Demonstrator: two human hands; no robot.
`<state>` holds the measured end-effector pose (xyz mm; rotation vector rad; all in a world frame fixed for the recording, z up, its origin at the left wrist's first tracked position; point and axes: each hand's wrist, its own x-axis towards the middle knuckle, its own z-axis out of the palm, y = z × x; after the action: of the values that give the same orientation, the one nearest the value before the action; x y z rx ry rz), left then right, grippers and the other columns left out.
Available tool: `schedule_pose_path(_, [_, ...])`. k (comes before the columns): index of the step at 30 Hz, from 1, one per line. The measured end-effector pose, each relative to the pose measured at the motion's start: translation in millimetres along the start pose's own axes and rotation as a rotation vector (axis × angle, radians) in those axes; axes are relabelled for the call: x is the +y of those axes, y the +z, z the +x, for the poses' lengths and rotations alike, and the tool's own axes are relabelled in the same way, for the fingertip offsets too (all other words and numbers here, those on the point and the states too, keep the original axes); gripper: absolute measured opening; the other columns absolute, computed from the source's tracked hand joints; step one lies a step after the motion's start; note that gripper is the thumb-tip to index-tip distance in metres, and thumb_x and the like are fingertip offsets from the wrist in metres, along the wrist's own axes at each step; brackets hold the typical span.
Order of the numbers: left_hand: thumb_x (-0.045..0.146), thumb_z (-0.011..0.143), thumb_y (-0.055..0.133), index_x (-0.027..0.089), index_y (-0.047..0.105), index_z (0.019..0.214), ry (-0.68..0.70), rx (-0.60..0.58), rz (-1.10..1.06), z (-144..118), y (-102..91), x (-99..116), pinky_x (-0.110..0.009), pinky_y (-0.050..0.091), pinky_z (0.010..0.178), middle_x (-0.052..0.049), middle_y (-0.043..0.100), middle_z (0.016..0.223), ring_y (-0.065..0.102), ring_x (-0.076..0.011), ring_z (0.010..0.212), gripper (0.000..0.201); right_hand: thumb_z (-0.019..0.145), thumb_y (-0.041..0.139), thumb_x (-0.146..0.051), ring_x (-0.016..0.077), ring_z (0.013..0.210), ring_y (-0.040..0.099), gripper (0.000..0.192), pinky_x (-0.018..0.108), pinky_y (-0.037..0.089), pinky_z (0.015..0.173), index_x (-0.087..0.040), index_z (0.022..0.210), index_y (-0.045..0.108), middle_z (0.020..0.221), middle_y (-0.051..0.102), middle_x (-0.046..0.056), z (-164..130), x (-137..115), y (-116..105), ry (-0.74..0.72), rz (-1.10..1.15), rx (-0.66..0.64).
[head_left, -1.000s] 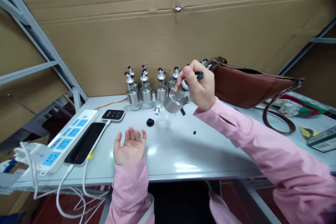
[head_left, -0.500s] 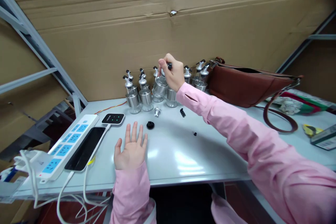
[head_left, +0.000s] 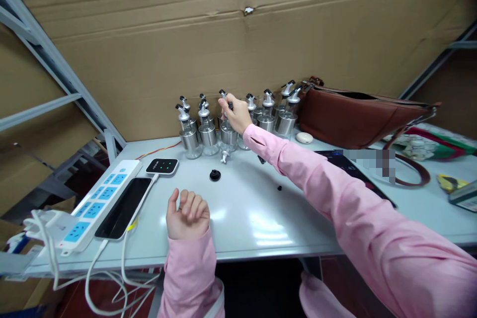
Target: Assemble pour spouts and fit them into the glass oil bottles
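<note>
A row of several glass-and-steel dispenser bottles (head_left: 191, 135) with black-tipped spouts stands at the back of the white table (head_left: 253, 223), against the cardboard wall. My right hand (head_left: 234, 113) reaches across to the middle of the row, and its fingers pinch the spout of one upright bottle (head_left: 227, 135) that rests on the table. My left hand (head_left: 188, 213) lies near the front edge, curled into a loose fist, holding nothing. A black round cap (head_left: 214, 175), a small metal part (head_left: 224, 157) and a tiny black piece (head_left: 279, 188) lie loose between the hands.
On the left are a white power strip (head_left: 97, 203), a dark phone (head_left: 122, 207) and a small black charger (head_left: 161, 165) with cables hanging off the edge. A brown leather bag (head_left: 357, 115), a white oval object (head_left: 304, 137) and a dark flat device (head_left: 345, 163) lie to the right.
My right hand carried the bottle from mid-table back into the row and set it upright. My left hand turned over and curled from spread fingers into a loose fist.
</note>
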<state>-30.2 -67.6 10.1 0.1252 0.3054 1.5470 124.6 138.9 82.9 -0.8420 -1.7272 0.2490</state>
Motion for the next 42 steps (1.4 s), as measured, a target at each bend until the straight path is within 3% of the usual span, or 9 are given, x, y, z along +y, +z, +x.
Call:
schedule_pose_path(2, [0.028, 0.086, 0.032, 0.019, 0.066, 0.078, 0.031, 0.129, 0.014, 1.9, 1.1, -0.9, -0.025, 0.048, 0.057, -0.004, 0.068, 0.068, 0.065, -0.0147, 0.064, 0.036, 0.090, 0.037, -0.049, 0.0136, 0.054, 0.056, 0.033, 0.028, 0.043, 0.067, -0.024, 0.069, 0.038, 0.055, 0.050, -0.005, 2.8, 3.8, 3.6, 0.015, -0.037, 0.017])
schedule_pose_path(5, [0.032, 0.081, 0.037, 0.024, 0.061, 0.111, 0.051, 0.159, 0.049, 4.4, -1.1, -2.4, -0.035, 0.044, 0.085, -0.006, 0.060, 0.122, 0.055, -0.0223, 0.112, 0.039, 0.090, 0.040, -0.044, 0.0158, 0.068, 0.058, 0.025, 0.029, 0.043, 0.071, -0.023, 0.077, 0.043, 0.069, 0.057, -0.001, 6.4, 7.3, 7.0, 0.007, -0.115, 0.048])
schedule_pose_path(14, [0.032, 0.079, 0.038, 0.025, 0.051, 0.124, 0.012, 0.126, 0.085, 3.6, -2.8, -3.3, -0.036, 0.035, 0.098, -0.005, 0.048, 0.136, 0.040, -0.0215, 0.128, 0.047, 0.089, 0.038, -0.018, 0.0296, 0.128, 0.029, 0.031, 0.046, 0.025, 0.100, -0.015, 0.118, 0.046, 0.135, 0.039, 0.016, -7.2, -13.6, -9.0, -0.300, -0.634, -0.090])
schedule_pose_path(20, [0.030, 0.079, 0.039, 0.024, 0.051, 0.124, -0.009, 0.128, 0.106, 4.9, -3.3, -3.5, -0.035, 0.036, 0.098, -0.005, 0.048, 0.136, 0.039, -0.0207, 0.129, 0.046, 0.085, 0.040, -0.009, 0.0248, 0.102, 0.053, 0.032, 0.036, 0.042, 0.078, -0.017, 0.112, 0.055, 0.109, 0.059, 0.013, -44.2, -33.1, -3.7, -0.410, -0.751, -0.888])
schedule_pose_path(23, [0.029, 0.079, 0.039, 0.024, 0.053, 0.121, -0.012, 0.126, 0.113, 4.9, -3.6, -3.0, -0.035, 0.036, 0.098, -0.004, 0.049, 0.134, 0.039, -0.0207, 0.129, 0.045, 0.086, 0.043, -0.012, 0.0268, 0.107, 0.051, 0.030, 0.035, 0.044, 0.074, -0.019, 0.111, 0.058, 0.112, 0.058, 0.014, -64.3, -31.5, 3.5, -0.290, -0.816, -0.998])
schedule_pose_path(29, [0.025, 0.079, 0.039, 0.019, 0.062, 0.101, -0.024, 0.226, 0.082, 0.9, 9.5, -3.5, -0.034, 0.044, 0.086, -0.007, 0.063, 0.112, 0.058, -0.0203, 0.106, 0.032, 0.088, 0.038, -0.011, 0.0248, 0.092, 0.062, 0.026, 0.033, 0.045, 0.069, -0.015, 0.097, 0.062, 0.099, 0.063, 0.014, -78.0, -39.3, -6.5, -0.164, -0.864, -1.000])
schedule_pose_path(35, [0.016, 0.076, 0.043, 0.016, 0.061, 0.082, -0.082, 0.194, 0.161, 0.5, 17.2, -6.3, -0.029, 0.050, 0.073, -0.005, 0.066, 0.091, 0.064, -0.0166, 0.086, 0.019, 0.090, 0.036, -0.015, 0.0197, 0.081, 0.060, 0.020, 0.031, 0.044, 0.068, -0.014, 0.102, 0.051, 0.099, 0.059, 0.011, -108.9, -102.3, -60.8, -0.020, -0.600, -0.771])
schedule_pose_path(39, [0.022, 0.072, 0.052, 0.019, 0.060, 0.087, -0.043, -0.032, 0.454, -6.7, 12.6, -15.7, -0.034, 0.051, 0.081, -0.005, 0.064, 0.099, 0.062, -0.0189, 0.094, 0.017, 0.094, 0.035, -0.028, 0.0141, 0.076, 0.053, 0.014, 0.027, 0.042, 0.071, -0.019, 0.093, 0.045, 0.085, 0.055, 0.003, -149.7, -131.1, -79.9, 0.181, -0.055, -0.475])
schedule_pose_path(42, [0.025, 0.077, 0.056, 0.023, 0.056, 0.108, 0.254, -0.375, 1.126, -17.1, 6.9, -30.3, -0.038, 0.050, 0.084, -0.008, 0.057, 0.117, 0.057, -0.0225, 0.105, 0.031, 0.095, 0.033, -0.033, 0.0120, 0.072, 0.050, 0.019, 0.025, 0.041, 0.070, -0.020, 0.089, 0.045, 0.077, 0.051, -0.001, -174.2, -127.3, -77.2, 0.341, 0.181, -0.434])
